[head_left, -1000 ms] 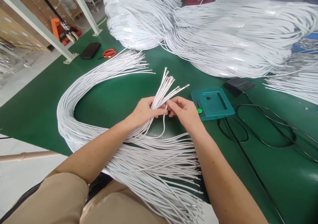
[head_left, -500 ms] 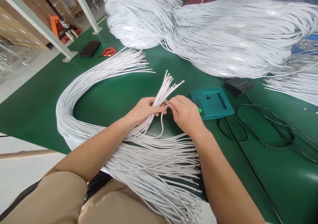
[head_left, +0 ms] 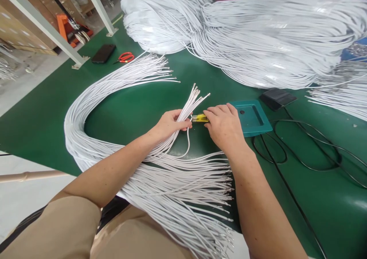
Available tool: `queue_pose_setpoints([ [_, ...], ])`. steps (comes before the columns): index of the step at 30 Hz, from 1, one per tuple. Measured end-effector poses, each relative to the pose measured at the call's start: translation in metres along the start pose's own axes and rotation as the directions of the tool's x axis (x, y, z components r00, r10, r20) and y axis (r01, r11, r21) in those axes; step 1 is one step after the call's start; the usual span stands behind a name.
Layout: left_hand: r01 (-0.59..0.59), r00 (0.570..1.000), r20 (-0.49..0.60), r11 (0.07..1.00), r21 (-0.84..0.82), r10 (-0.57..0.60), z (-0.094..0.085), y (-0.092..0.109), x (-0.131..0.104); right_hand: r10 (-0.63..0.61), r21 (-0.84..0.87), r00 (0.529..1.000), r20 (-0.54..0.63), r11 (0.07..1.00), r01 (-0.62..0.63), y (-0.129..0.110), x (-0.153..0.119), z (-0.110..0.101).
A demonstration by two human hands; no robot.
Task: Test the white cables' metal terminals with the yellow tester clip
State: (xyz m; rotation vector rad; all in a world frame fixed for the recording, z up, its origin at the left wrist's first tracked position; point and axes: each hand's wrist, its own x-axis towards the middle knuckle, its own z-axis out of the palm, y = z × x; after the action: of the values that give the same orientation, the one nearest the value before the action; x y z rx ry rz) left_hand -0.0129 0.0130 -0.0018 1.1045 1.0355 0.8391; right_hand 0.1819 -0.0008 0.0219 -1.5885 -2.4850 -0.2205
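left grip clasps white wires slanting lengthwise, tips pointing away and rightward

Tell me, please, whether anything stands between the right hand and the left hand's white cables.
No visible obstacle: only the yellow tool in the right hand extends toward the white cables in the left hand.

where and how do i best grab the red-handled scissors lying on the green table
Probably by the red looped handles, from above: the red-handled scissors lie flat, loops to the right, thin tip pointing left toward the flat black rectangular slab.
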Motion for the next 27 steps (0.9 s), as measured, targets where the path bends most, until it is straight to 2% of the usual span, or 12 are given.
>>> queue_pose_setpoints([
  [4,-0.022,1.0,-0.001,0.998,0.058,0.022,0.001,0.001,0.0,-0.016,-0.058,1.0,0.013,0.998,0.017,-0.001,0.001,0.001],
  [11,-0.049,0.996,-0.051,0.959,0.279,0.066,0.001,0.001,0.001,-0.03,-0.014,0.999,0.039,0.999,0.031,0.005,0.002,0.002],
  [18,-0.092,0.983,-0.093,0.869,0.486,0.156,0.0,-0.009,0.006,-0.04,-0.028,0.998,0.056,0.999,0.042,0.006,0.004,0.005],
  [21,-0.092,0.981,-0.099,0.846,0.525,0.168,0.0,-0.01,0.008,-0.032,-0.005,0.999,0.044,0.999,0.033,0.004,0.003,0.001],
  [24,-0.079,0.984,-0.101,0.862,0.501,0.149,0.0,-0.009,0.008,0.103,-0.012,0.99,-0.093,0.994,-0.104,0.007,-0.002,-0.003],
  [27,-0.056,0.991,-0.084,0.903,0.426,0.101,-0.001,-0.008,0.009,0.325,-0.055,0.92,-0.221,0.937,-0.344,0.014,-0.008,0.0],
])
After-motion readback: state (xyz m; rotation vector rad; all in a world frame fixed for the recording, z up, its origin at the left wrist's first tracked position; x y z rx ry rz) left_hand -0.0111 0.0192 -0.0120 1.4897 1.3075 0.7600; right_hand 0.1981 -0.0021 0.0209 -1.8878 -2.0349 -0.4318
